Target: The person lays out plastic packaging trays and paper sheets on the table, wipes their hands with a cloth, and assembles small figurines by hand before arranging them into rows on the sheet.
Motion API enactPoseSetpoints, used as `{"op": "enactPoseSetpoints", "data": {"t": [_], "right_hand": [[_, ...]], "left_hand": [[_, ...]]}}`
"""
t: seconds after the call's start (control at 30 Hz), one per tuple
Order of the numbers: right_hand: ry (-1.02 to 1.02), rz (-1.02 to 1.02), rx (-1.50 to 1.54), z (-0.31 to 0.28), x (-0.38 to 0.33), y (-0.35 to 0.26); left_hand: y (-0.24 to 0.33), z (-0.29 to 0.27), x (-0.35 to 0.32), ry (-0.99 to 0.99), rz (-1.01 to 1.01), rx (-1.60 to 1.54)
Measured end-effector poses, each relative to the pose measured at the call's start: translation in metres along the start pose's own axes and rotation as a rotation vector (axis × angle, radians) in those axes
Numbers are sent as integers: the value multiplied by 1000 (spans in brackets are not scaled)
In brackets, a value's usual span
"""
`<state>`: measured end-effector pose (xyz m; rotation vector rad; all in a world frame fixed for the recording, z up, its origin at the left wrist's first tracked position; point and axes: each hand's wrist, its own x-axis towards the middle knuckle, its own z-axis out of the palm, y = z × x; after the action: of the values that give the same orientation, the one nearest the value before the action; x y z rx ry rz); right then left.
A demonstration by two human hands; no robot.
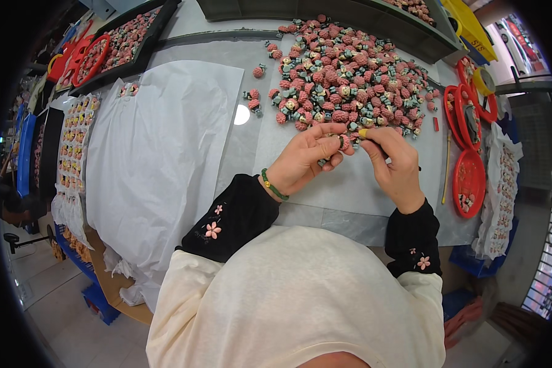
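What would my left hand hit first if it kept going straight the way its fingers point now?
The left hand points rightward at the small pink piece pinched between both hands; just past that is the right hand, which it almost touches already.

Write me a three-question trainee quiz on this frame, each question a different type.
1. True or false: both hands meet over one small pink piece.
2. Which wrist has the green bracelet? A) left B) right
3. Fill in: the big pile of pink pieces lies ___ the hands, farther from the person.

Key:
1. True: the left hand and right hand pinch the small pink piece between their fingertips.
2. A
3. beyond; it is heaped on the grey table.
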<state>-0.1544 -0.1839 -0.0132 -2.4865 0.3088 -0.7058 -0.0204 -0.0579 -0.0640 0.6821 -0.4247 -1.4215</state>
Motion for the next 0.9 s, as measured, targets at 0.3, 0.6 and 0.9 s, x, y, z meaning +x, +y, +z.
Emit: {"op": "enactPoseSetpoints", "data": {"t": [0.3, 0.6, 0.9], "right_hand": [[14, -170, -53, 0, 4, 1], [-14, -226, -93, 2, 5, 2], [6, -285, -164, 4, 3, 4]], "left_hand": [[-2, 2, 1, 40, -25, -25], [-4, 1, 2, 43, -26, 5], [-7, -1, 4, 60, -27, 74]]}}
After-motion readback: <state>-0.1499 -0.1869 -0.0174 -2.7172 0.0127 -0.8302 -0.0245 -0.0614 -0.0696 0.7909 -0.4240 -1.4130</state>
